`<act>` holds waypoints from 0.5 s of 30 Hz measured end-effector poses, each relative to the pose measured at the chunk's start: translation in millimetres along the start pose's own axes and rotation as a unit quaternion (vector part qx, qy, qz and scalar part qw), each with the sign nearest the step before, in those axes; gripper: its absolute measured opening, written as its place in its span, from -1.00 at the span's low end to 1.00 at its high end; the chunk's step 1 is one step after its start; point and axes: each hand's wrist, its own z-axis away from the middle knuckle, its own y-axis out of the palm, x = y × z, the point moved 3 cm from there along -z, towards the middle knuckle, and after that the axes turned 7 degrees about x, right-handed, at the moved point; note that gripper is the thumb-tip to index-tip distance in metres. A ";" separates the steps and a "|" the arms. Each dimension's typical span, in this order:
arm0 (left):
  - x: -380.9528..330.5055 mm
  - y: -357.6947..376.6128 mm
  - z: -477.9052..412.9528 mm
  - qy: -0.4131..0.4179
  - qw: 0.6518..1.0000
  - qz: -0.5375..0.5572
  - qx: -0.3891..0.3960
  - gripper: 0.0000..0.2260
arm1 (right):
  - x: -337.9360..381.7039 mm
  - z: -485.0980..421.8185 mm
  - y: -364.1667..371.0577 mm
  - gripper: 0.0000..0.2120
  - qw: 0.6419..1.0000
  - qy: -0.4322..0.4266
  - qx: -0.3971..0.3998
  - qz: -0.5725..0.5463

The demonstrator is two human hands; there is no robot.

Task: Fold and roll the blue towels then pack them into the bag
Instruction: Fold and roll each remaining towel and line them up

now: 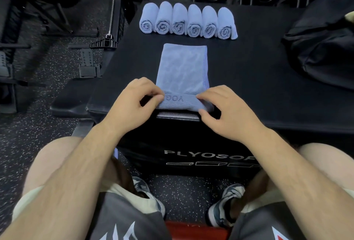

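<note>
**Entry: seventh towel at the start of its roll**

- Left hand (137, 98) and right hand (222, 105): each pinches one corner of the near hem, fingers curled over the turned-up edge. Held so, by my reading, to keep both ends level as the first turn of the roll is made.
- Folded towel (183, 71): blue, a long narrow strip lying flat and running straight away from the hands; its near end, with lettering, sits between them at the near edge of the tabletop (249, 78).
- Rolled towels (188, 21): six, side by side and touching, spiral ends facing the person, in a row beyond the strip's far end. Probably parked there to keep the working space free until packing.
- Bag (323, 46): black, slumped, far right of the right hand; no towels visible in it.
- Surface: black padded plyo box, matt, printed front.
- Room: speckled rubber floor (57, 67), gym machine frames left, weight plates racked behind.
</note>
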 end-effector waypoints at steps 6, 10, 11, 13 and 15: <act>6.7 -1.1 1.7 -0.030 0.997 0.028 0.063 -0.77 | -10.8 -1.7 -1.6 -0.72 0.992 0.089 0.018 -0.091; -4.4 1.8 3.9 -0.056 0.994 0.070 0.064 -0.95 | -10.1 -2.0 -4.8 -0.82 0.971 0.145 0.036 -0.189; -6.9 3.3 4.5 -0.056 0.993 0.082 0.066 -0.96 | -10.0 -2.4 -4.6 -0.83 0.967 0.148 0.037 -0.203; -10.6 4.5 3.6 -0.054 0.991 0.106 0.059 -0.95 | -10.8 -4.4 -2.4 -0.83 0.966 0.151 0.038 -0.209; -10.0 6.6 0.7 -0.063 0.992 0.101 0.044 -0.94 | -11.2 -6.6 0.4 -0.85 0.973 0.143 0.011 -0.178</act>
